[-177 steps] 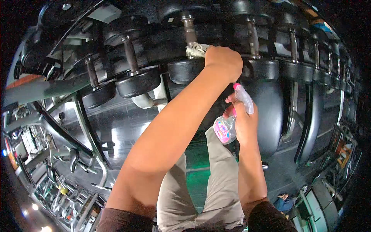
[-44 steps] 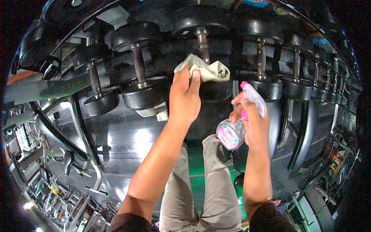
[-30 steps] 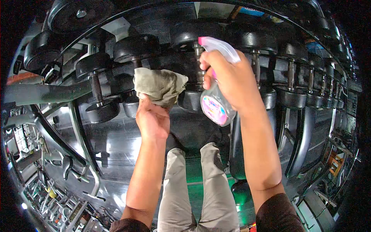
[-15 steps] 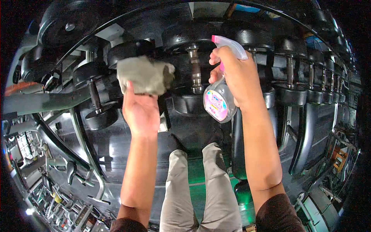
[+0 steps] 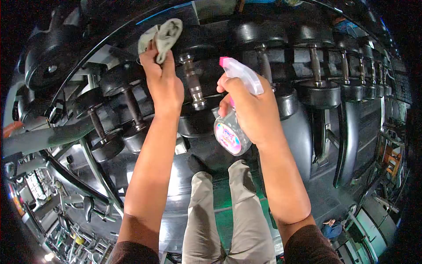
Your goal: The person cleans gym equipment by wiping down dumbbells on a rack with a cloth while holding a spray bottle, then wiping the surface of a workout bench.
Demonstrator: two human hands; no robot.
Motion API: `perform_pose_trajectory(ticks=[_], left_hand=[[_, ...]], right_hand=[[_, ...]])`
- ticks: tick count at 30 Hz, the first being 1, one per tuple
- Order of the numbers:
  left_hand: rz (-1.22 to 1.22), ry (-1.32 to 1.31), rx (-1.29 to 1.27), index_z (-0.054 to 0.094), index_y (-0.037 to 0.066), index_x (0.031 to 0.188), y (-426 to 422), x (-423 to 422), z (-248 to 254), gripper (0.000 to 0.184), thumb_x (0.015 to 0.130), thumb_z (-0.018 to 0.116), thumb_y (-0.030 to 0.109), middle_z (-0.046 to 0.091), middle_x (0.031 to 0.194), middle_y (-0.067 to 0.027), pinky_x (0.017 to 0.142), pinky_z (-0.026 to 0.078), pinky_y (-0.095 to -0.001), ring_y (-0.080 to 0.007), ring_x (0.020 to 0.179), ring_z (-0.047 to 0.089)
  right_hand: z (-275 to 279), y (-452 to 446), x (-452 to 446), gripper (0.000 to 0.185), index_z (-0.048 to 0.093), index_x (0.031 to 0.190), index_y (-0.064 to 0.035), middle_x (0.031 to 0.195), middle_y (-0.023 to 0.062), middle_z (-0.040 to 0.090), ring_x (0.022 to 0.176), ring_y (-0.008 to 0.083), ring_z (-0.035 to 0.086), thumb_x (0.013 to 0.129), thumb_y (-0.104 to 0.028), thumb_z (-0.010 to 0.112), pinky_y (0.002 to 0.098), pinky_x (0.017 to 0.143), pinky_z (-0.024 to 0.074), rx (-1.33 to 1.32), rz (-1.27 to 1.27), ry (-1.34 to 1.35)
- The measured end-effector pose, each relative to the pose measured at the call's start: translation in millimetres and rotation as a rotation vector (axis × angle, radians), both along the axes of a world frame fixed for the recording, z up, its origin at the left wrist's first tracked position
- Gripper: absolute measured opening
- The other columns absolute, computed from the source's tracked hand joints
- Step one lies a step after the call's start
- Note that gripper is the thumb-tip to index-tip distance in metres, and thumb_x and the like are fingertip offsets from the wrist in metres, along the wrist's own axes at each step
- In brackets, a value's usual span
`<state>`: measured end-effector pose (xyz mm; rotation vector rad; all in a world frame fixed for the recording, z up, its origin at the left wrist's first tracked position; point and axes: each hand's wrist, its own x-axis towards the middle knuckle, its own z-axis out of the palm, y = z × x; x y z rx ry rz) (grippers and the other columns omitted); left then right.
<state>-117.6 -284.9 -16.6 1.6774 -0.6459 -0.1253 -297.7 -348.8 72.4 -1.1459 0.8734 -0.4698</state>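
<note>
As a left grip (image 5: 162, 83) pinches a bunched cloth (image 5: 169, 37) above the row's left side, the right grip (image 5: 259, 110) closes around the neck of a spray bottle (image 5: 228, 137). Between the 2 hands sits 1 dumbbell (image 5: 192, 79); no mark on its handle shows how much is done or left. Dumbbell heads crowd both sides, leaving narrow gaps, while wider room opens over the floor (image 5: 176, 204) near the person's legs (image 5: 246, 207).

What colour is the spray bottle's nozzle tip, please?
The nozzle tip is pink, clearest in the current head view.
</note>
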Motion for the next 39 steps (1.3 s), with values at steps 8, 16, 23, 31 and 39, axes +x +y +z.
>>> perform_pose_trajectory(ticks=[8, 16, 23, 31, 39], left_hand=[[-0.228, -0.697, 0.415, 0.055, 0.004, 0.122, -19, -2, 13, 0.027, 0.098, 0.064, 0.012, 0.060, 0.140, -0.0193, 0.123, 0.031, -0.0526, -0.0390, 0.139, 0.050], [-0.574, -1.081, 0.564, 0.060, 0.019, 0.142, -26, 9, 14, 0.066, 0.080, 0.067, -0.002, 0.064, 0.145, -0.0022, 0.122, 0.037, -0.0529, -0.0271, 0.146, 0.048], [-0.268, -0.870, 0.481, 0.063, 0.015, 0.144, 24, 19, 1, 0.065, 0.084, 0.060, -0.012, 0.060, 0.151, -0.0048, 0.116, 0.045, -0.0407, -0.0311, 0.143, 0.052], [0.287, -0.258, 0.371, 0.062, 0.000, 0.122, -4, 26, -21, 0.022, 0.110, 0.049, 0.014, 0.072, 0.105, -0.0164, 0.085, 0.050, -0.0334, -0.0273, 0.090, 0.067], [0.334, 0.502, 0.147, 0.065, 0.004, 0.115, 18, 62, -60, 0.019, 0.106, 0.048, 0.009, 0.061, 0.092, -0.0020, 0.068, 0.048, -0.0346, -0.0154, 0.081, 0.058]], right_hand=[[-11, -1, -15, 0.020, 0.065, 0.096, 0.0005, 0.072, 0.0062, 0.063, 0.057, 0.0135, 0.063, 0.099, -0.020, 0.063, 0.0318, 0.054, 0.0491, 0.007, 0.031, -0.002], [-10, 3, -15, 0.019, 0.066, 0.104, 0.0018, 0.093, 0.0082, 0.064, 0.066, 0.0146, 0.061, 0.098, -0.015, 0.059, 0.0317, 0.056, 0.0514, 0.000, 0.074, 0.010], [-17, 10, -27, 0.016, 0.065, 0.096, -0.0019, 0.072, 0.0048, 0.063, 0.056, 0.0119, 0.062, 0.099, -0.018, 0.063, 0.0315, 0.053, 0.0477, 0.031, 0.051, 0.016], [-14, 9, -38, 0.015, 0.065, 0.095, -0.0034, 0.069, 0.0033, 0.061, 0.056, 0.0120, 0.062, 0.098, -0.018, 0.063, 0.0304, 0.054, 0.0475, 0.063, 0.028, 0.017], [-11, 13, -48, 0.016, 0.065, 0.095, -0.0030, 0.070, 0.0031, 0.062, 0.056, 0.0117, 0.062, 0.098, -0.018, 0.063, 0.0301, 0.054, 0.0476, 0.082, 0.000, -0.024]])
